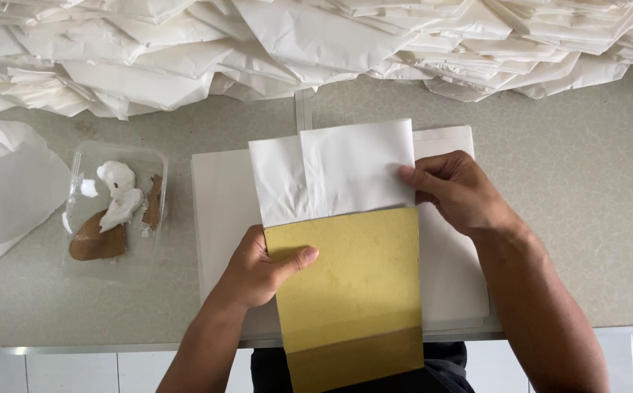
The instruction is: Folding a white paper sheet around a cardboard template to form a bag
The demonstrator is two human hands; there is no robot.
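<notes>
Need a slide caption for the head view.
Left hand holds yellow card; right hand folds white paper over it.

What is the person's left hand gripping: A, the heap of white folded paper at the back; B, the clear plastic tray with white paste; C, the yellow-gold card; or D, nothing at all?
C: the left hand clamps the left edge of the yellow-gold card, thumb on its face, while the clear plastic tray sits apart to the left.

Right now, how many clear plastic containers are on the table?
1. The clear plastic container sits on the grey table, left of the white board and the left hand. It holds white paste. The pile of white paper sheets might hide others.
</notes>
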